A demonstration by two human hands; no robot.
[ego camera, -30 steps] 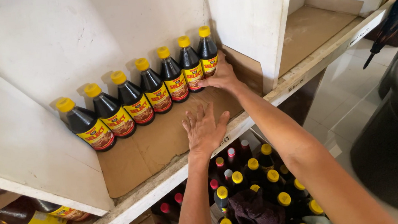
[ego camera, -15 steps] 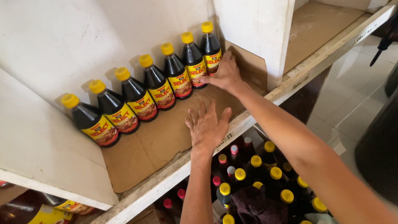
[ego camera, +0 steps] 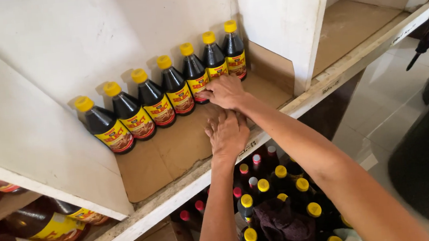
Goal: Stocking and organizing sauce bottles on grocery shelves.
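I saw my left hand pressed flat, fingers spread, on the cardboard liner. My right hand, holding nothing, loosely curled, touched the liner just before the bottle row.

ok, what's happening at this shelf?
A person is working at a white shelf lined with cardboard. Seven dark bottles with yellow caps stand in a row along the back wall. The right hand rests by the bottles near the row's right end; the left hand lies flat on the cardboard at the front edge. Neither hand holds anything. More bottles stand below the shelf.
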